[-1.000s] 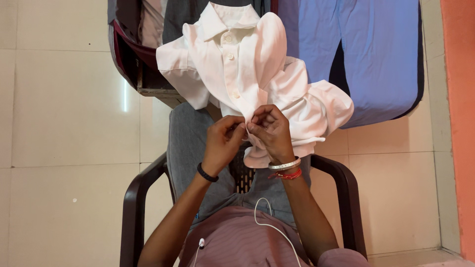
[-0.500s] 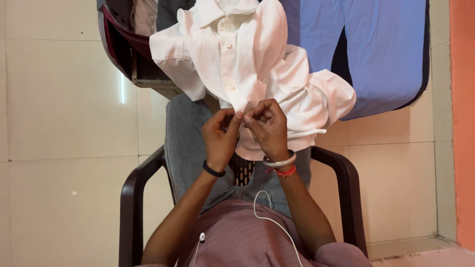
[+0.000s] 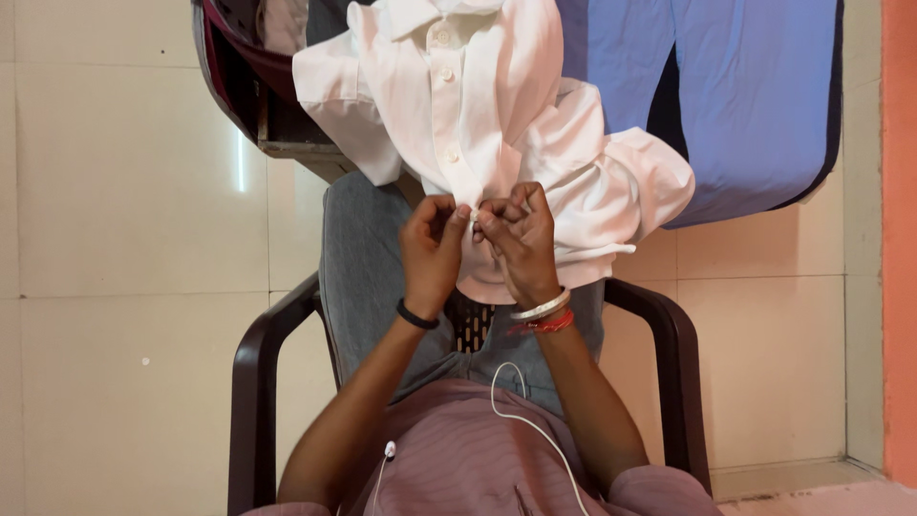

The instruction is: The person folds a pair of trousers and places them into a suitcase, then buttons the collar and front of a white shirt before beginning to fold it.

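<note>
Pinching the front edge of a white cotton button-up shirt [image 3: 468, 105], both hands meet near the garment's lower placket, just above the person's lap. The left hand [image 3: 432, 250] has its fingers curled narrow, thumb and forefinger pressed on the fabric from the left, with a black band at its wrist. The right hand [image 3: 516, 244] is likewise closed tight on the cloth from the other side, its fingertips touching those of the left hand; a silver bangle [image 3: 541, 308] and a red thread bracelet [image 3: 541, 325] sit at that wrist.

The shirt lies draped from the top of the view down toward the hands, collar uppermost, its row of small white buttons running down the middle and a bunched sleeve bulging out to the right. Its hem hangs over the person's grey trousers [image 3: 368, 277].

The person sits in a dark brown plastic armchair [image 3: 253, 382], whose arms curve out on both sides of the lap. A white earphone cable [image 3: 521, 420] loops across a mauve striped top at the bottom of the view. Behind the shirt, a blue cloth [image 3: 745, 96] spreads over the pale tiled floor [image 3: 134, 239], and an orange wall [image 3: 898, 239] edges the right side.
</note>
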